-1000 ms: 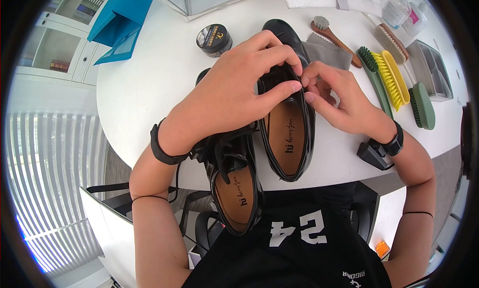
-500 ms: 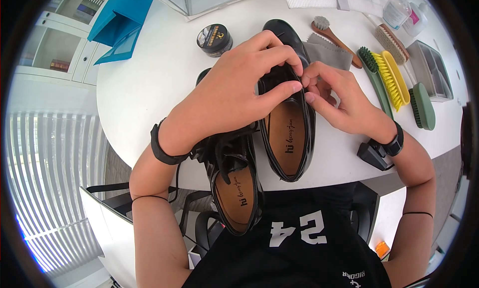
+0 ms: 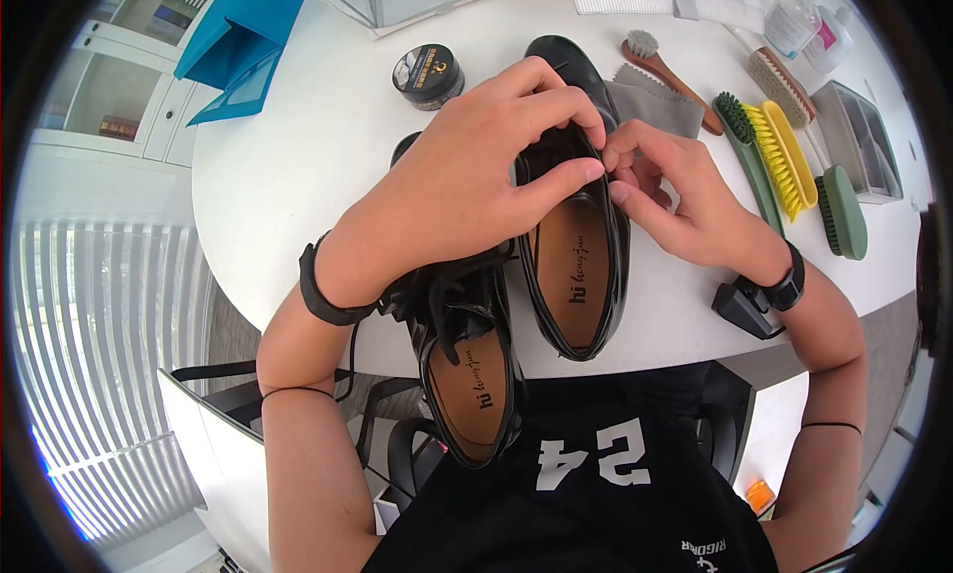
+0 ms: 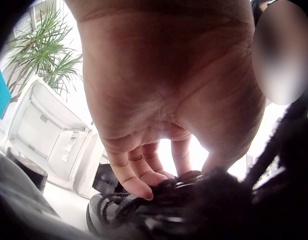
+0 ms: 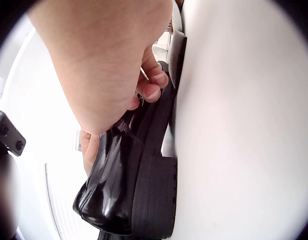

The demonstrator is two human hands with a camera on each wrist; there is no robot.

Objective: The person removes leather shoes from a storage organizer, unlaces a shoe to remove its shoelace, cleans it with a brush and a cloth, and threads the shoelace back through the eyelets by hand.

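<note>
Head view: the left hand (image 3: 476,161) arches over a tan-insoled, glossy black leather shoe (image 3: 571,241) on the white table (image 3: 298,176), gripping its side edge; the right hand (image 3: 685,196) pinches the same edge. A matching black laced shoe (image 3: 465,370) lies alongside. Left wrist: fingers bend down beside looped black laces (image 4: 114,201). Right wrist: curled fingers touch the shoe's side.

Fingers (image 3: 559,111) at a black shoe (image 3: 576,285)

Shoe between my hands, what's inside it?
A tan insole with black lettering shows toward the heel. The left hand blocks part of the view, and the upper hides the inside of the toe.
</note>
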